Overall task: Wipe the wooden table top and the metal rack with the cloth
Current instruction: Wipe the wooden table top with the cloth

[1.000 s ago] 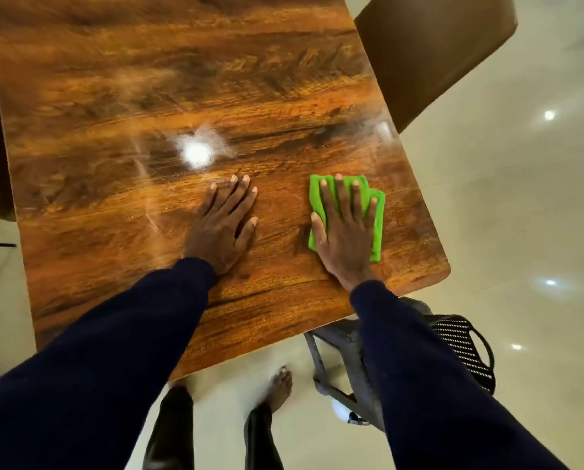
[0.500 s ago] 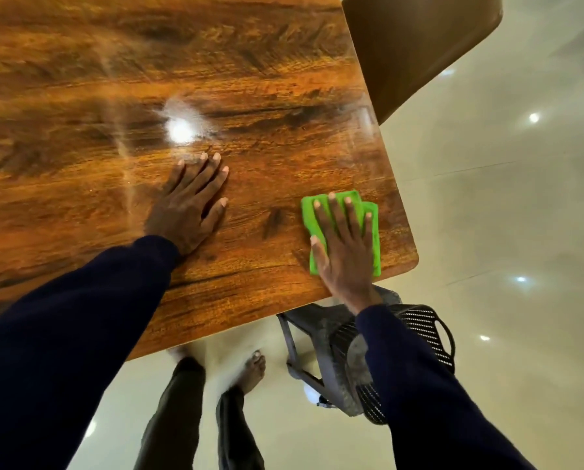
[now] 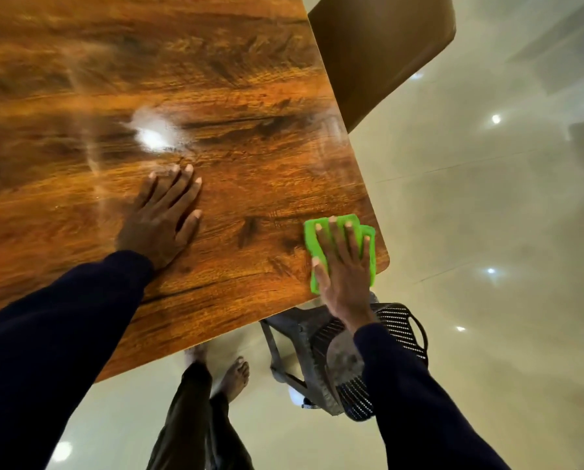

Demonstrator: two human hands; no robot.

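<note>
We have dragged the cloth (image 3: 370, 256) to the bench (image 3: 216, 96) corner, right hand (image 3: 345, 276) fingers flat on it, left hand (image 3: 158, 222) spread open; the rack (image 3: 399, 329) below our fingers waits.

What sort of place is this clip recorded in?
Probably a home dining area: a glossy wood-grain table top, a brown chair beside its far edge, and a polished cream tiled floor mirroring ceiling lights. The person's bare foot also suggests a home.
</note>
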